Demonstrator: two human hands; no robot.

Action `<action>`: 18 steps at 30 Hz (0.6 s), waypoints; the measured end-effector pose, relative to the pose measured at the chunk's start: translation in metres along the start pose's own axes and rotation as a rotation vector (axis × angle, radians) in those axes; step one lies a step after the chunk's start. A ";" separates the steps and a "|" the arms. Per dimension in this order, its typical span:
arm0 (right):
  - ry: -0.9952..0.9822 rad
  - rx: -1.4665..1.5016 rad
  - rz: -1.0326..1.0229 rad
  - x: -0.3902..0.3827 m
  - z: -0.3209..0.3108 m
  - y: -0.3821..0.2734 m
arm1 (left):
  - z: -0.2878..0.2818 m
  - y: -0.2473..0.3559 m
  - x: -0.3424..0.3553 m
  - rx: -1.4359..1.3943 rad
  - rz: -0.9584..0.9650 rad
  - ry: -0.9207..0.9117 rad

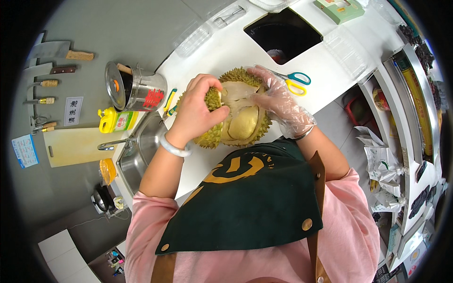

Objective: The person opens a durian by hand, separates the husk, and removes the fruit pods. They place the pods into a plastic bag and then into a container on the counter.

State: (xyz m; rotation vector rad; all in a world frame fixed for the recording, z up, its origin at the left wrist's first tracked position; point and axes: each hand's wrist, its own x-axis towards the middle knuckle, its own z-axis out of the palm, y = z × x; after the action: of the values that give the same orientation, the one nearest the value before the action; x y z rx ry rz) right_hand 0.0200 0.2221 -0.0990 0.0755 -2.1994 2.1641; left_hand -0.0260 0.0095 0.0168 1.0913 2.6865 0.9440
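An opened durian lies on the white counter, showing pale pith and a plump yellow flesh pod between spiky green-brown husk pieces. My bare left hand has its fingers wrapped over the left piece of husk. My right hand, in a clear plastic glove, grips the right side of the durian, thumb on the inner pith. Teal-handled and yellow-handled scissors lie beside my right hand. Some handled tools lie by the sink edge, left of the durian.
A steel sink with tap is at left, beside a pot, yellow jug and cutting board. Knives hang on the wall. A black counter opening, clear containers and shelves surround the work area.
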 end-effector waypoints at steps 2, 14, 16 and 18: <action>0.008 0.064 0.016 -0.001 -0.004 0.007 | 0.005 0.004 0.007 0.016 0.014 -0.010; -0.145 -1.082 -0.373 -0.096 0.017 -0.030 | 0.016 0.002 0.027 0.035 0.053 -0.026; -0.146 -1.159 -0.368 -0.095 0.017 -0.025 | 0.015 0.002 0.030 0.034 0.050 -0.051; -0.127 -1.220 -0.385 -0.096 0.019 -0.026 | 0.016 0.000 0.031 0.032 0.049 -0.050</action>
State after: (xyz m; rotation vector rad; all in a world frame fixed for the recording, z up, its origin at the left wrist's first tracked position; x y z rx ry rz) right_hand 0.1180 0.2020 -0.0808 0.5063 -2.8236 0.4359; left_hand -0.0443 0.0384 0.0087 1.1764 2.6554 0.8714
